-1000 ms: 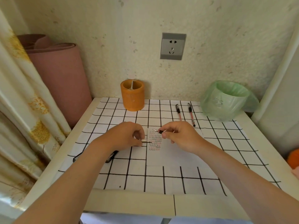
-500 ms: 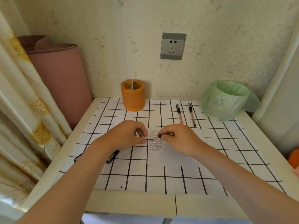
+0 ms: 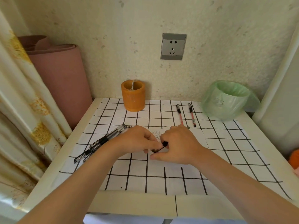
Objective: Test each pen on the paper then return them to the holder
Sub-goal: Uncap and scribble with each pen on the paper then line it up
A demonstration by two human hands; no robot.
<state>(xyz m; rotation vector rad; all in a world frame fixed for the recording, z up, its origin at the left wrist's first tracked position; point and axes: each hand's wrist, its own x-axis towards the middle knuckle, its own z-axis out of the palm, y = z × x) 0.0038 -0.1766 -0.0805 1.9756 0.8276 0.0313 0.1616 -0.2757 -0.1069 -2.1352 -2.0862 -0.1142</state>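
Note:
My left hand (image 3: 137, 140) and my right hand (image 3: 176, 146) meet over the middle of the table, both pinching one black pen (image 3: 160, 147). Only a short dark piece of the pen shows between the fingers, and it looks like the capped end. Just behind the hands lies the white test paper (image 3: 156, 135) with rows of small marks. The orange pen holder (image 3: 133, 95) stands upright at the back by the wall. Several black pens (image 3: 103, 141) lie in a bundle to the left of my left hand. Two red pens (image 3: 179, 113) (image 3: 191, 114) lie side by side at the back right.
A grid-patterned sheet (image 3: 226, 143) covers the table. A small bin with a green bag (image 3: 226, 99) stands at the back right. A rolled pink mat (image 3: 59, 75) and a curtain (image 3: 21, 110) lie to the left. An orange object (image 3: 295, 158) peeks in at the right edge.
My hands have closed together: the pen in the left hand and the cap in the right have been joined. Both hands dropped slightly toward me, uncovering the black pens on the left.

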